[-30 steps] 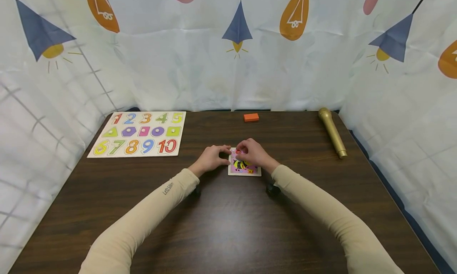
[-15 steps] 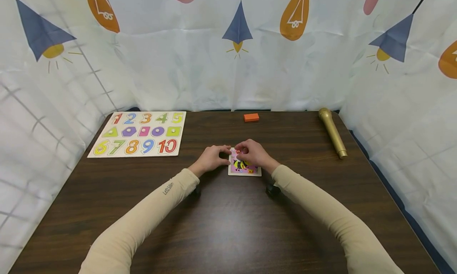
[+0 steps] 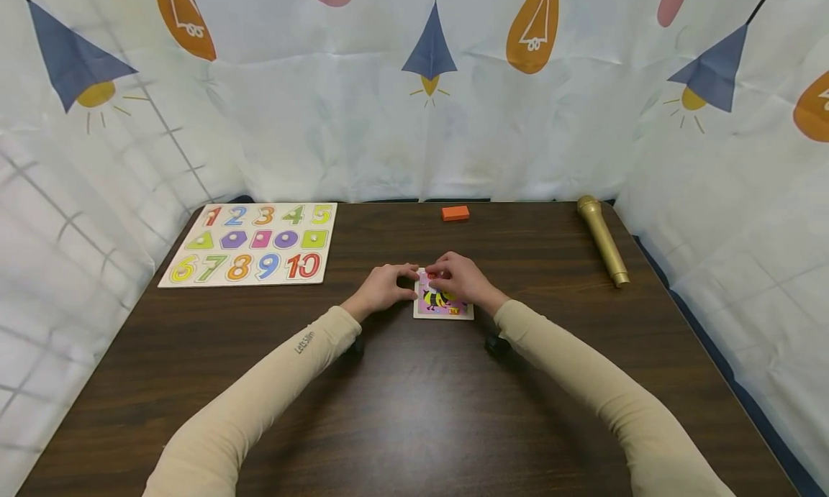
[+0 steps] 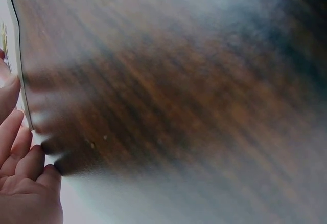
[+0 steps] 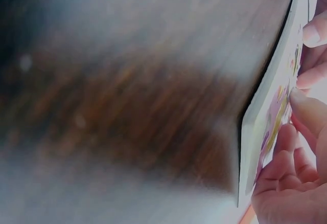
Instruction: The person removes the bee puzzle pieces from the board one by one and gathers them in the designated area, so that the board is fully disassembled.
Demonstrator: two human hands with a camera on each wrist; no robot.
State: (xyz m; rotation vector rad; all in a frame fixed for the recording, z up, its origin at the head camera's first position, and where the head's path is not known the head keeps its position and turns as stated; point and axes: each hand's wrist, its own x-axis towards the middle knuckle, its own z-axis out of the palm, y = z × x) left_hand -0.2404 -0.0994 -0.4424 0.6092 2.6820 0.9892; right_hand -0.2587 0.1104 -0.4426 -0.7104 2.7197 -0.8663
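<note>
A small square bee puzzle, pink with a pale frame, lies on the table in front of the person. At its left edge the left hand holds the frame, thumb low and fingers toward the far corner. The left wrist view shows only a strip of the frame beside those fingertips. Over the puzzle's upper right, the right hand pinches a puzzle piece between thumb and fingers, mostly hidden by them. In the right wrist view, the right thumb is close over the picture and the other fingers curl beneath it.
A board of numbers and shapes lies at the far left of the dark wooden table. An orange block sits near the back edge. The gold microphone lies at the right. Printed white curtains enclose the table.
Both hands stay at the puzzle. The right fingers shift very slightly over the picture; nothing else visibly moves.
</note>
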